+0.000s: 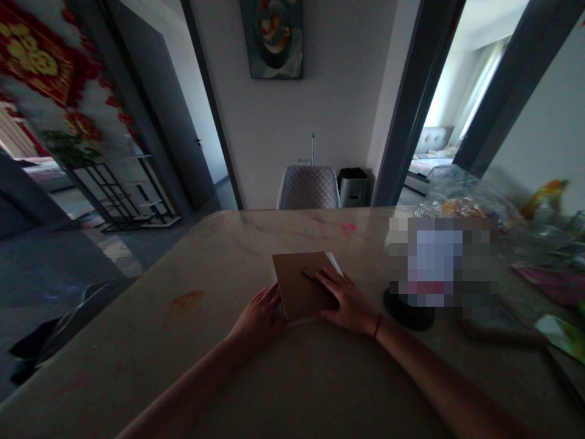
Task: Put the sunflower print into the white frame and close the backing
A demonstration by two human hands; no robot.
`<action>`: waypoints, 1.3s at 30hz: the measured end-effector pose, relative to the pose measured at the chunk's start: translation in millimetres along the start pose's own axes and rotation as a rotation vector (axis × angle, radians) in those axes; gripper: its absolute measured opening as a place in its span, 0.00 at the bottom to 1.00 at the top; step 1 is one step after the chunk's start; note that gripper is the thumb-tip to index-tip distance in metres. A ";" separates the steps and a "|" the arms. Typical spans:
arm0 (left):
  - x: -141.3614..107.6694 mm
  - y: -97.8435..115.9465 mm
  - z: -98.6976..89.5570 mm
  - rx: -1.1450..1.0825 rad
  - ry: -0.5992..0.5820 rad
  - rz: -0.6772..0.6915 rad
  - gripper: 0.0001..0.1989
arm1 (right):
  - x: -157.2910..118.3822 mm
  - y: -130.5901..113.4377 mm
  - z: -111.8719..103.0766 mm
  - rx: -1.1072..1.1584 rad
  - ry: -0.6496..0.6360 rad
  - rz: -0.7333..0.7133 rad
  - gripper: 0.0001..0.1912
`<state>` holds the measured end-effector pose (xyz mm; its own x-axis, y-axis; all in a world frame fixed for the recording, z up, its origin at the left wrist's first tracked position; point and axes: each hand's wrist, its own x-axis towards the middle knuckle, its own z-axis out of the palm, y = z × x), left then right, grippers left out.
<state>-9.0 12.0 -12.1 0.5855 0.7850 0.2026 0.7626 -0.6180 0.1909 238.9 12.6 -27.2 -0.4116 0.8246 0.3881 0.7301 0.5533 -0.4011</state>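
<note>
Right hand [350,303] lies palm down on a brown card [301,294], fingers spread; left hand [259,314] sits at its left edge, though whether it pinches the card I cannot tell. White paper [334,261] peeks from beneath. Card and paper lie inward from the far edge of the desk [228,262].

A painting [274,38] and apparent bed [430,163] mark a home.

A smooth, matt brown card cover [297,292] lies over white paper [334,263] on a stone-look tabletop [219,268] with a soft sheen. Glossy, crinkled clear plastic [461,183] gleams toward its far edge's right end; beyond that edge, a chair back [308,188] shows quilted upholstery.
</note>
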 end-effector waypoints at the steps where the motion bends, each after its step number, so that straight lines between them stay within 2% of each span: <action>1: -0.2 0.2 0.7 0.005 0.013 -0.004 0.28 | -0.1 0.6 1.2 0.003 0.031 -0.005 0.38; 5: -1.3 -0.6 3.1 0.053 0.066 -0.032 0.23 | 2.1 1.9 2.9 -0.003 0.166 -0.049 0.30; 10: -2.5 -4.0 4.1 0.101 0.045 -0.005 0.23 | 5.9 0.9 -2.2 -0.088 0.306 -0.114 0.29; 15: -2.2 -6.0 4.1 0.127 0.017 -0.071 0.24 | 5.4 8.6 -3.6 -0.277 0.436 -0.023 0.27; 22: -2.4 -4.6 -1.6 0.165 0.073 -0.220 0.24 | 3.9 29.6 -0.8 -0.393 0.375 0.211 0.22; 28: -0.2 1.0 -5.8 0.206 0.175 -0.447 0.19 | 1.3 33.5 -2.8 -0.412 0.344 0.355 0.23; 33: -0.2 3.7 -7.5 0.245 0.187 -0.491 0.18 | -0.5 33.8 -5.2 -0.418 0.349 0.469 0.24; 39: -0.4 2.4 -7.2 0.242 0.177 -0.506 0.18 | -0.9 34.5 -7.0 -0.428 0.320 0.524 0.25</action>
<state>-9.4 9.8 -4.8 0.0929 0.9479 0.3046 0.9886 -0.1241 0.0848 268.3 30.1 -35.5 0.1794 0.8566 0.4838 0.9623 -0.0505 -0.2674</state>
